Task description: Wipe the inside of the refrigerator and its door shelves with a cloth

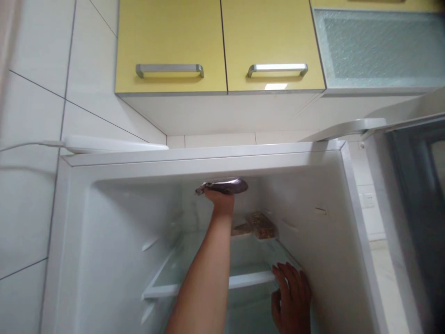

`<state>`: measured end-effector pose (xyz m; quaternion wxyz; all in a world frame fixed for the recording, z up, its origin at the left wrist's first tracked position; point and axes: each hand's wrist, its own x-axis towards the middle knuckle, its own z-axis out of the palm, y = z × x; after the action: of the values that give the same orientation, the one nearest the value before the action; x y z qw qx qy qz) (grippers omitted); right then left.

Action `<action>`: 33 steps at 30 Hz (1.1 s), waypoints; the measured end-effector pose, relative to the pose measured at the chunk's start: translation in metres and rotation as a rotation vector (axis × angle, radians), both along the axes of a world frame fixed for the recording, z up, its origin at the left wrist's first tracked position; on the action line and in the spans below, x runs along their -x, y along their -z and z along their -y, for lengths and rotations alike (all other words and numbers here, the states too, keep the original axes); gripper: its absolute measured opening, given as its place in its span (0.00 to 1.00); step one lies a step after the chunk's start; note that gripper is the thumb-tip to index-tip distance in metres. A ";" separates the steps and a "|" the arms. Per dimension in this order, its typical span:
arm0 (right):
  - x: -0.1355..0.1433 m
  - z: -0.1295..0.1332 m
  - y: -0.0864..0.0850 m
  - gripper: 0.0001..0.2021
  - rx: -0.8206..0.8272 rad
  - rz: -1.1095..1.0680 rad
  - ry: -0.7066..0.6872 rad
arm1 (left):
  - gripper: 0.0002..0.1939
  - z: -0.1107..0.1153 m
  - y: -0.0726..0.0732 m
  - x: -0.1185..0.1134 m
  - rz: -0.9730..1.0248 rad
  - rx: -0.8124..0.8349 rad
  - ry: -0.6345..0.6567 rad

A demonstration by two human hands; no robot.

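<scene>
Inside an open white fridge, my left hand reaches up near the ceiling of the compartment. It is closed on a dark, shiny purplish object, possibly an eggplant in a bag, lying sideways above the wrist. Lower right, my right hand rests its fingertips at the front edge of the glass shelf, close to the right inner wall. Its fingers are bent and slightly apart, holding nothing visible. A clear pack of brown food sits at the back right of the shelf.
Yellow cabinets with metal handles hang above the fridge, beside a frosted glass panel. The fridge door stands open on the right. A white device with a cable lies on top at the left, by the tiled wall.
</scene>
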<state>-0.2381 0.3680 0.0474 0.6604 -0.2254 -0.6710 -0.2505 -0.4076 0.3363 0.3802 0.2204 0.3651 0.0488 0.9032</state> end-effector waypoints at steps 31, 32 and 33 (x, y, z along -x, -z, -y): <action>-0.007 0.052 -0.033 0.23 0.346 -0.165 -0.312 | 0.23 0.105 -0.006 -0.127 0.151 0.230 0.121; -0.009 0.062 -0.045 0.22 0.424 -0.213 -0.413 | 0.23 0.097 -0.005 -0.128 0.156 0.262 0.174; -0.011 0.072 -0.061 0.21 0.497 -0.266 -0.531 | 0.22 0.090 -0.004 -0.129 0.156 0.287 0.217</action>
<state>-0.2269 0.2961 0.1088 0.7089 -0.2274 -0.6547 0.1310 -0.2784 0.2460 0.3838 0.3694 0.2618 0.1201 0.8835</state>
